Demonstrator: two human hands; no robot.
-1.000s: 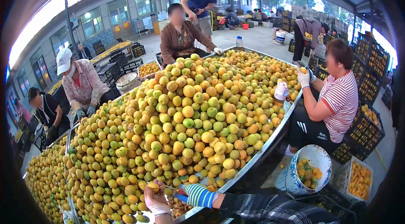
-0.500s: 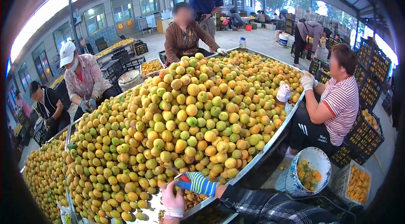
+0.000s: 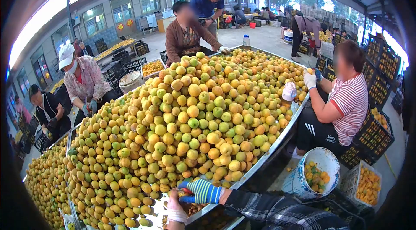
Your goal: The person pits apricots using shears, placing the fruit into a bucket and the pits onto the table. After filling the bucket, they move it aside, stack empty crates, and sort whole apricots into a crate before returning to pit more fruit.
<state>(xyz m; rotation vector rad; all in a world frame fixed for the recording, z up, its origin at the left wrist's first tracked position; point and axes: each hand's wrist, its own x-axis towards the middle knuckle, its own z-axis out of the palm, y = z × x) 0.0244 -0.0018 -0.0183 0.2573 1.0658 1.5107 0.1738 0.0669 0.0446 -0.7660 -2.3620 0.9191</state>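
My left hand (image 3: 176,207), in a pale pinkish glove, is at the near edge of the fruit heap with its fingers closed. What it holds, if anything, is hidden. My right hand (image 3: 204,191), in a blue, yellow and white striped glove, meets it from the right, its fingers closed around a small red-handled knife (image 3: 186,192). The blade cannot be made out now. Just beyond both hands rises a large heap of yellow-green apricots (image 3: 173,121) on a metal-edged table (image 3: 255,167). Small brown pieces (image 3: 193,208) lie under my right hand.
To the right stand a paint-stained white bucket (image 3: 299,178) of orange fruit pieces and a white crate (image 3: 351,184). A person in a striped shirt (image 3: 346,104) sits close by. Others work across the heap. A white-lidded jar (image 3: 289,92) stands among the apricots.
My right hand has lowered slightly and drawn against my left hand; the knife's thin blade, visible before, is now hidden. My left hand has shifted slightly down and left.
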